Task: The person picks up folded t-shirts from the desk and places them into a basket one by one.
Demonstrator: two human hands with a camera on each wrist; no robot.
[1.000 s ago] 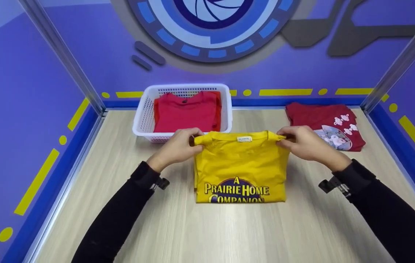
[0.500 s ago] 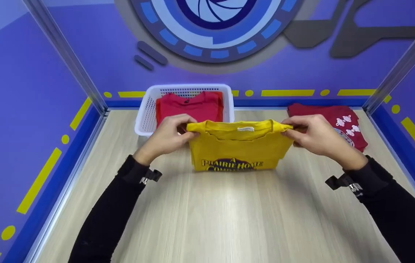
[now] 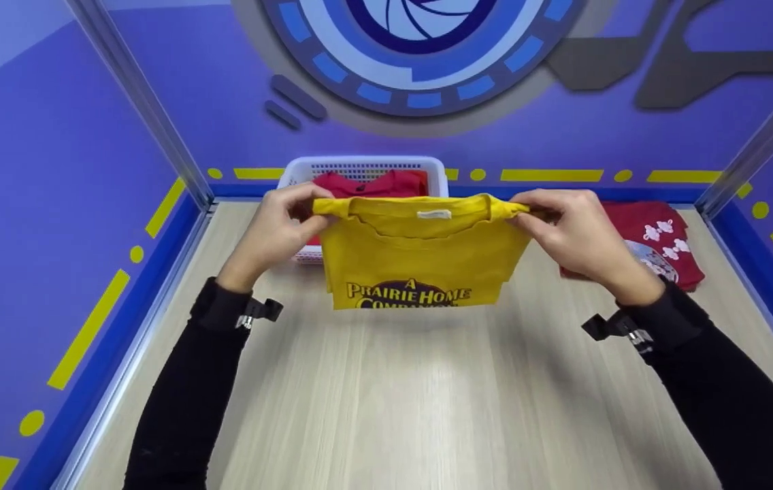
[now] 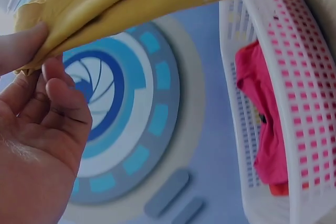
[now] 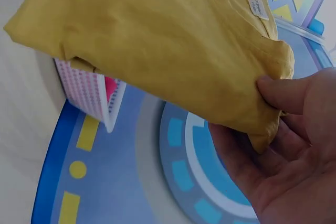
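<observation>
A folded yellow T-shirt (image 3: pixel 420 255) with dark lettering hangs in the air between both hands, its collar and white label uppermost. My left hand (image 3: pixel 277 228) pinches the left shoulder corner between thumb and fingers. At the opposite shoulder corner, my right hand (image 3: pixel 573 235) grips the cloth the same way; the right wrist view shows the thumb on top of the yellow fabric (image 5: pixel 173 51). Behind the shirt stands a white plastic basket (image 3: pixel 437 170) holding folded red clothes (image 3: pixel 393 182). The shirt hides most of the basket's front in the head view.
A folded dark red shirt (image 3: pixel 652 235) with a pale print lies at the back right of the wooden table (image 3: pixel 427 395), partly behind the right hand. Blue and purple panels (image 3: pixel 386 146) close off the back and both sides, with metal posts (image 3: pixel 148 102) at the corners.
Both hands have lifted the yellow shirt off the table and carried it back and to the left. It now overlaps the basket in the head view. The view has shifted slightly.
</observation>
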